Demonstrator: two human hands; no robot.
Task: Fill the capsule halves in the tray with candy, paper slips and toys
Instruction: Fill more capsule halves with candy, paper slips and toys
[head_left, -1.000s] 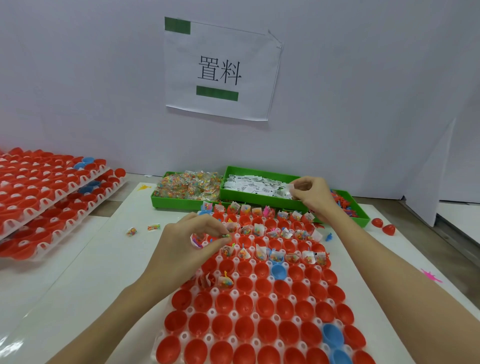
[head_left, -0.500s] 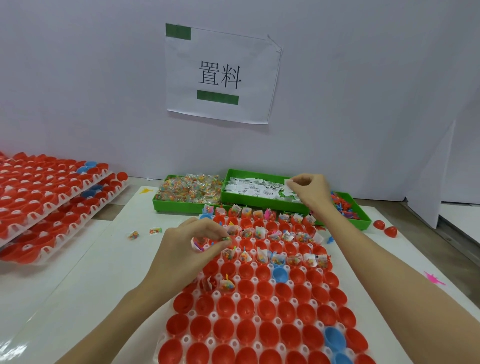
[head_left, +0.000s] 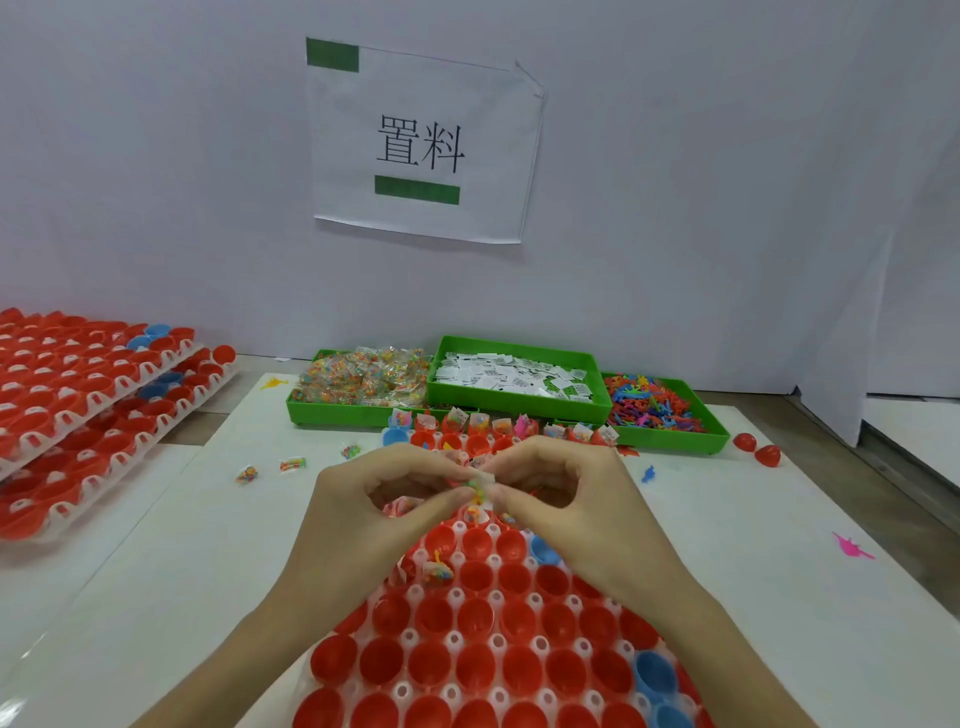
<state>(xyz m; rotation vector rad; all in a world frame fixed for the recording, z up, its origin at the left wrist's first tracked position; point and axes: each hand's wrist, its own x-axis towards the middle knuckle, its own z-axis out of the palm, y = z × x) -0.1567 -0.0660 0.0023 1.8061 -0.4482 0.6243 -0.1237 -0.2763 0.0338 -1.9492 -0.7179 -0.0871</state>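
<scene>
At the far left of the desk (head_left: 727, 561), two stacked trays (head_left: 78, 415) of red capsule halves stand well apart from the work. Nearer the centre, three loose candy packets (head_left: 292, 464) lie on the white surface. The left hand (head_left: 384, 514) has its fingers curled inward, pinching a small bundle (head_left: 480, 486) of candy and white paper slip at the fingertips; the right hand (head_left: 566, 514) meets it there, fingers likewise curled and pinching the same bundle. Both hands hover above the working tray (head_left: 452, 639), over the boundary between filled and unfilled rows. The far rows hold candy and slips; one nearer red half (head_left: 439, 571) is also filled; the near rows sit unfilled. Behind, three green bins hold candy (head_left: 363, 379), paper slips (head_left: 514, 376) and toys (head_left: 649, 402). Judgement: the step in hand is assembling one capsule's contents before placement. The next move appears to call for lowering the bundle into an unfilled half just beneath, without disturbing neighbouring fills. Two stray red halves (head_left: 756, 449) and a pink toy (head_left: 852, 548) lie at the right.
</scene>
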